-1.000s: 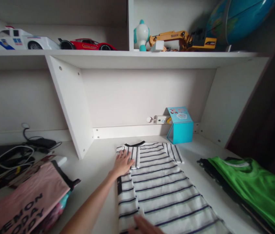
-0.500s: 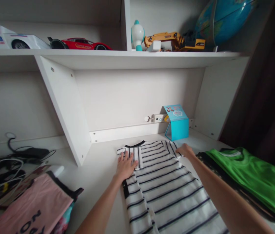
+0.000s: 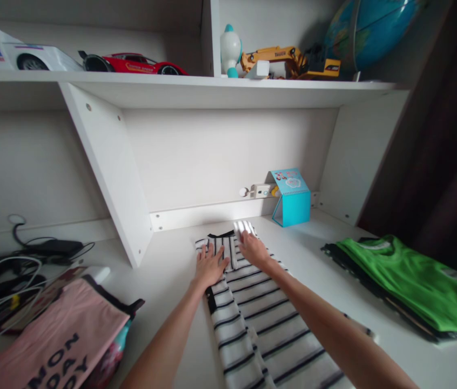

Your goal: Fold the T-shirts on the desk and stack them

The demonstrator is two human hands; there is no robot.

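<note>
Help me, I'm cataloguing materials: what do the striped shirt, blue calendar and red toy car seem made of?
Striped shirt: matte fabric, perhaps cotton, draping in soft folds. Blue calendar: probably smooth card, standing stiffly in flat panels. Red toy car: likely glossy plastic, given its sheen.

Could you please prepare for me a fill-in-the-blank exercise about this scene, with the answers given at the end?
The left hand lies flat on a T-shirt patterned with dark ____.
The hand gripping that T-shirt's fabric is the ____ one.
The pink garment lies on the person's ____ side.
The toy car nearest the toy excavator is ____.

Missing words: stripes; right; left; red.
</note>
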